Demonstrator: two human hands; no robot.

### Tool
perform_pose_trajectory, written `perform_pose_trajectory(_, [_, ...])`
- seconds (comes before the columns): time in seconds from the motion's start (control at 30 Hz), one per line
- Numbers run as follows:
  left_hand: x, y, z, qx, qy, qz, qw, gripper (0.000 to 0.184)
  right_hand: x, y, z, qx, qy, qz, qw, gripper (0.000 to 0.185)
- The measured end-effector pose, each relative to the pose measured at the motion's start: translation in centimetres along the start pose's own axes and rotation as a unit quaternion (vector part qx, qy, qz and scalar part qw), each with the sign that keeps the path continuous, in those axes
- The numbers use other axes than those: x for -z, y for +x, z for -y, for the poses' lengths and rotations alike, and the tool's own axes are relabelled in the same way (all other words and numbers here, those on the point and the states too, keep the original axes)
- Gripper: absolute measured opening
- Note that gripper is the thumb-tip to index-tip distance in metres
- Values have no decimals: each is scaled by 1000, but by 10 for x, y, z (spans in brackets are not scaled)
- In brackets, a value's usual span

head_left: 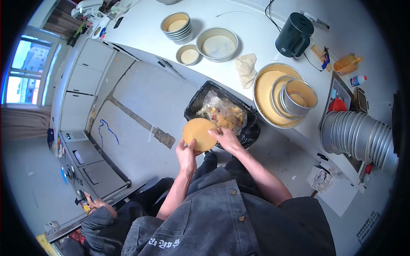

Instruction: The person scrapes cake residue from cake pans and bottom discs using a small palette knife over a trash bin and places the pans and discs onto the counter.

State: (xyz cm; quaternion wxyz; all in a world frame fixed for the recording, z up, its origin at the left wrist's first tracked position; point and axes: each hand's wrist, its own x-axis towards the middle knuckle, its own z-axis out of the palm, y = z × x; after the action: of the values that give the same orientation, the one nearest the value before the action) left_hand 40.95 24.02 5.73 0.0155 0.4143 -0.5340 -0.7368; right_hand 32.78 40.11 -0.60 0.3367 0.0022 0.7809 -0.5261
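Note:
Between my two hands is a flat round tan disc (199,133), which looks like the loose base of a cake pan with a brown film on it. My left hand (186,155) grips its lower left edge, thumb on top. On its right edge, my right hand (225,138) has its fingers closed, the fingertips partly hidden. Just below the disc stands a bin lined with a black bag (194,106), holding clear plastic and tan cake scraps (228,117).
On the white counter are stacked small cake pans (177,25), a wide pan (218,44), a cloth (245,70), nested tan-coated pans (267,85) and a dark kettle (294,35). Many pans (354,134) lean at the sink. A seated person's hand (102,205) shows lower left.

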Motion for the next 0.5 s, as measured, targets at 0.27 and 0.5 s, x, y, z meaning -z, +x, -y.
perform_pose_trajectory(0.27, [-45, 11, 9, -58, -258, 93, 960, 37, -15, -37, 46, 74, -53, -146, 985, 64])
perform_pose_trajectory(0.5, [-39, -6, -9, -60, -198, 43, 977, 34, 5, -67, 37, 176, -339, -98, 919, 75])
